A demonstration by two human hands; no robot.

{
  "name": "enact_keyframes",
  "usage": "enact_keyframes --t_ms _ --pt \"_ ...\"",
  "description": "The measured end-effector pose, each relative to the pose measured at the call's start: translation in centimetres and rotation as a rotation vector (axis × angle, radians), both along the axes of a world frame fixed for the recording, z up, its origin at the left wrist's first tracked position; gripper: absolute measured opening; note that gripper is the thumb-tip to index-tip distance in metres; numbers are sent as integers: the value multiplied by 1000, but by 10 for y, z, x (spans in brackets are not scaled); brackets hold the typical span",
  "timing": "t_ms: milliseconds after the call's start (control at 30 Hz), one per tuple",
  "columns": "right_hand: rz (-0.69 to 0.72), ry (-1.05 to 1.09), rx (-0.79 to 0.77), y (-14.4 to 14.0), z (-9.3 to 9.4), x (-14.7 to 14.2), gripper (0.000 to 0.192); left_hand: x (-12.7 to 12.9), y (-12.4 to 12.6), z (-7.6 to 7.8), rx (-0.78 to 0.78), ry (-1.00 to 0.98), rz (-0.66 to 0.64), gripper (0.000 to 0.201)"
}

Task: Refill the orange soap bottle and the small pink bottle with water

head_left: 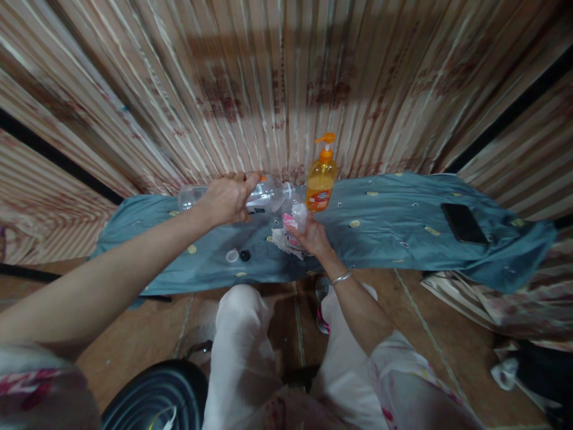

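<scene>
My left hand (229, 200) is wrapped round a large clear plastic bottle (268, 194), which lies on its side with its neck pointing right. That neck meets the top of a small clear bottle (299, 214) with a pink label; whether liquid passes between them I cannot tell. The small bottle stands tilted in the grip of my right hand (314, 237), which wears a silver bangle. A crumpled whitish tissue (284, 242) is under the small bottle. Nearer to me lie a white cap (232, 256) and a black cap (245, 255).
An orange pump bottle (321, 185) of yellow liquid stands just behind my right hand. A black phone (463, 224) lies at the right of the bench's teal cloth (385, 233). Striped curtain (268, 89) hangs behind. A black round stool (154, 397) is at lower left.
</scene>
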State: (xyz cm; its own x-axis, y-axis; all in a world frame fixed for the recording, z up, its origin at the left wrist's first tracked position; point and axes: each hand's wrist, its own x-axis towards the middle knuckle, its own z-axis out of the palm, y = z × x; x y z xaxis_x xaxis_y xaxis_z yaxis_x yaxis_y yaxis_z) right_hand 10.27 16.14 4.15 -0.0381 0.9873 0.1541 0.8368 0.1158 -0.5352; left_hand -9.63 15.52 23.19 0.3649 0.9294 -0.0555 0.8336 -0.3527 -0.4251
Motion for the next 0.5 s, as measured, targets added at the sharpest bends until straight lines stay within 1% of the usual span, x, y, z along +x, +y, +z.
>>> enact_keyframes --t_ms 267,500 --pt "15 37 -20 -1 4 0 65 1 -1 0 -9 -27 21 85" --pt "-4 8 -11 -1 3 -1 67 2 -2 1 -9 -26 14 84"
